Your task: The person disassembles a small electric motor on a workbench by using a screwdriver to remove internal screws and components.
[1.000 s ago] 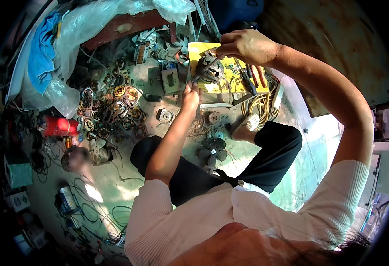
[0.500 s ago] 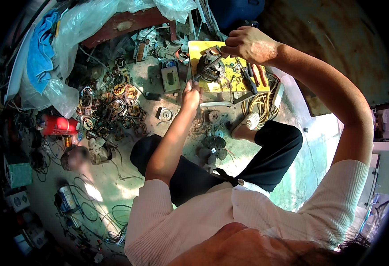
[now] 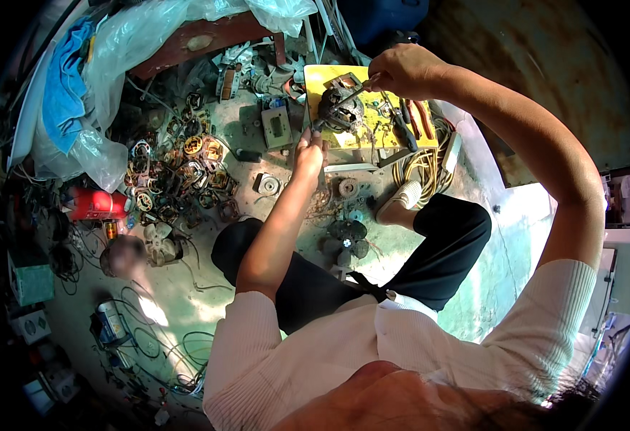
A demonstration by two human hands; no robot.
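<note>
In the head view, the left hand point(image 3: 308, 156) has its fingers curled around a dark handle at the near left edge of a grimy motor point(image 3: 351, 118), which sits on the yellow desk point(image 3: 318, 76). The right hand point(image 3: 410, 70) is beyond the motor, its fingers bent tightly in on the far end of a slim rod point(image 3: 354, 95) slanting across it. Dark-handled pliers point(image 3: 405, 136) lie right of the motor; coiled cable point(image 3: 417, 171) rests on the floor point(image 3: 257, 205) beside the desk.
</note>
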